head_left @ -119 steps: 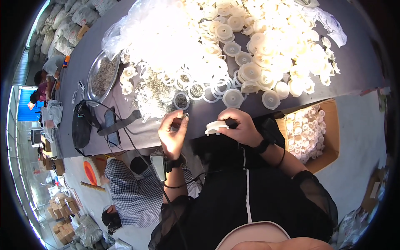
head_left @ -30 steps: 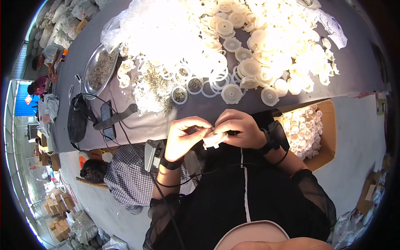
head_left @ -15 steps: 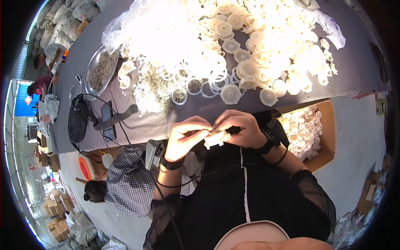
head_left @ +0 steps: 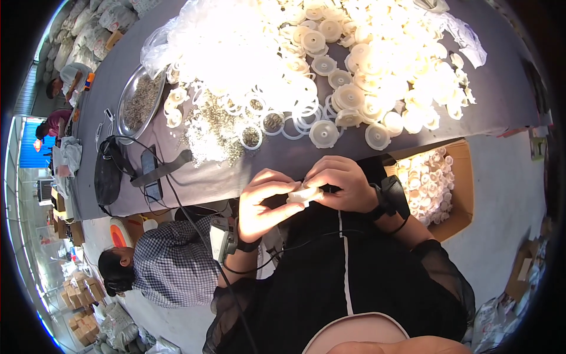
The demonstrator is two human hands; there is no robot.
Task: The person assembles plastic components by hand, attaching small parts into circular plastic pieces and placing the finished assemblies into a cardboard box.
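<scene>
Between my two hands, just in front of the table's near edge, is a small cream-white plastic part. My left hand pinches it from the left, thumb below and fingers above. From the other side my right hand grips it, its fingertips meeting the left ones along the top. My fingers cover much of the part. Beyond the hands lie loose white rings, a heap of tiny metal pieces and many round cream plastic caps, partly washed out by bright light.
A metal tray of small metal bits sits on the grey-covered table. Near it are a black pouch, a phone and a cable. At lower right stands a cardboard box of white parts. A person in a checked shirt bends at my left.
My left hand has turned a little, and the plastic part has tilted and is more covered by my fingers. The person in the checked shirt has shifted left.
</scene>
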